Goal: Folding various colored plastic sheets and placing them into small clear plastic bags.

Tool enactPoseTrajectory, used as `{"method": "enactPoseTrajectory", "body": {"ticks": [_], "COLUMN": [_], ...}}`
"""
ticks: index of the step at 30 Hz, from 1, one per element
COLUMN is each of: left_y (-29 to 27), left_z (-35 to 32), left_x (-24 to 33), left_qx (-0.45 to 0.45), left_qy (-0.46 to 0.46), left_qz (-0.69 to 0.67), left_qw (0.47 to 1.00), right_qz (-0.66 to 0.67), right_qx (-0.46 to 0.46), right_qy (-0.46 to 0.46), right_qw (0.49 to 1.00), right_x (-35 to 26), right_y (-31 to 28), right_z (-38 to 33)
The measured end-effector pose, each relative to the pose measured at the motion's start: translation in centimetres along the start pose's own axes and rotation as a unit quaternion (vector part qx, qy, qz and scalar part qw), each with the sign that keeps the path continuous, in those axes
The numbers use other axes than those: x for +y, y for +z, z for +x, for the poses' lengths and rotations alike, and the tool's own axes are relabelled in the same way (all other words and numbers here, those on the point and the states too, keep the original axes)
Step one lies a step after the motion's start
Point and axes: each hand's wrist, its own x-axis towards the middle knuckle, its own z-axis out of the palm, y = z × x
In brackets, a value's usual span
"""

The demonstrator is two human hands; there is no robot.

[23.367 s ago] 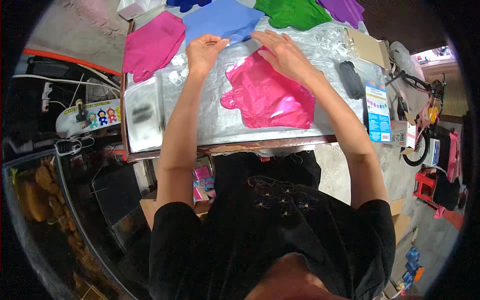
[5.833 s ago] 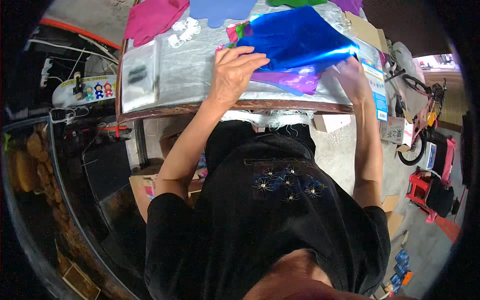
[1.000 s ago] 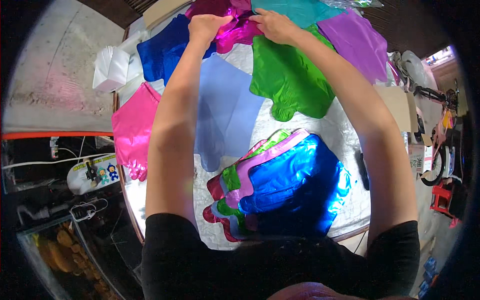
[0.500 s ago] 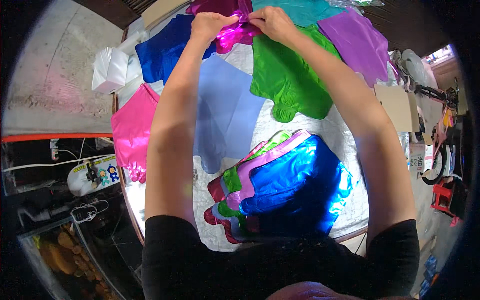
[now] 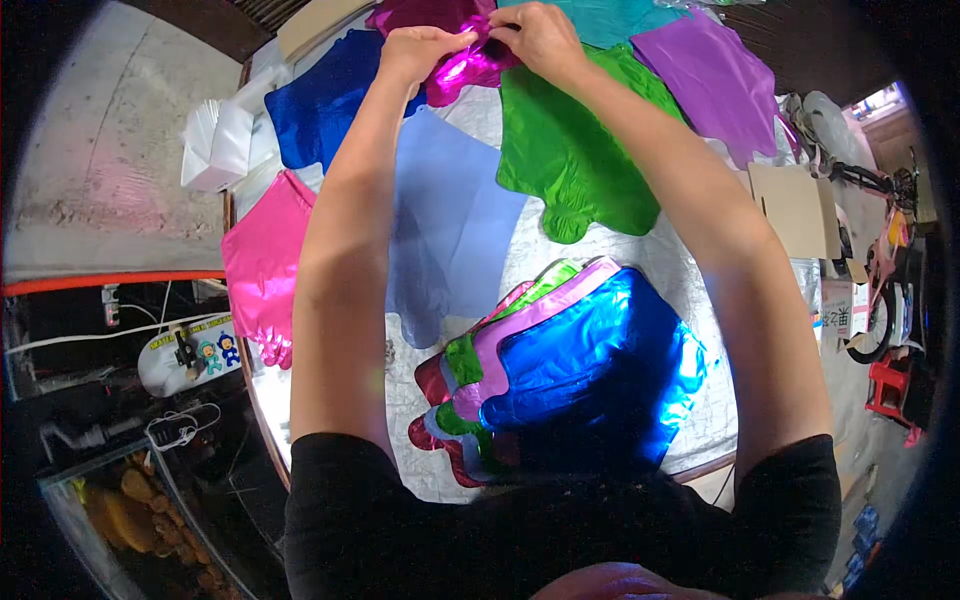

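At the far edge of the table, my left hand (image 5: 412, 55) is closed in a pinch on the shiny magenta foil sheet (image 5: 462, 72), which looks like a flat, uninflated foil balloon. Thumb and fingers of my right hand (image 5: 548, 42) pinch the same piece from the other side, close to my left fingertips. Its upper part is partly hidden by my hands. Beside it lie a dark blue foil piece (image 5: 325, 100) on the left and a green one (image 5: 580, 150) on the right. Nearer, between my forearms, rests a pale blue one (image 5: 445, 215).
A fanned stack topped by a bright blue foil piece (image 5: 590, 350) lies close to my body. Pink (image 5: 268, 240), purple (image 5: 710, 80) and teal (image 5: 600, 22) foils surround the work. A white box (image 5: 218, 145) stands left, a cardboard box (image 5: 795, 210) right.
My right hand has shifted slightly up and left, its fingers more bent over the magenta foil. My left hand stays in nearly the same place.
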Motion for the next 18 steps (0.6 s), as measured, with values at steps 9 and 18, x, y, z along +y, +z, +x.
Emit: {"method": "enactPoseTrajectory", "body": {"ticks": [9,18], "left_y": [-1.9,-1.2], "left_z": [2.9,1.8], "left_x": [-0.4,1.0], "left_qx": [0.190,0.088], "left_qy": [0.000,0.181], "left_qz": [-0.126,0.177], "left_qw": [0.974,0.963], "right_qz": [-0.136,-0.176], "right_qx": [-0.039,-0.091], "right_qy": [-0.125,-0.094], "right_qw": [0.982,0.976], "right_x": [4.0,-1.8], "right_y": [-0.9,2.1], "right_z": [-0.1,0.7]}}
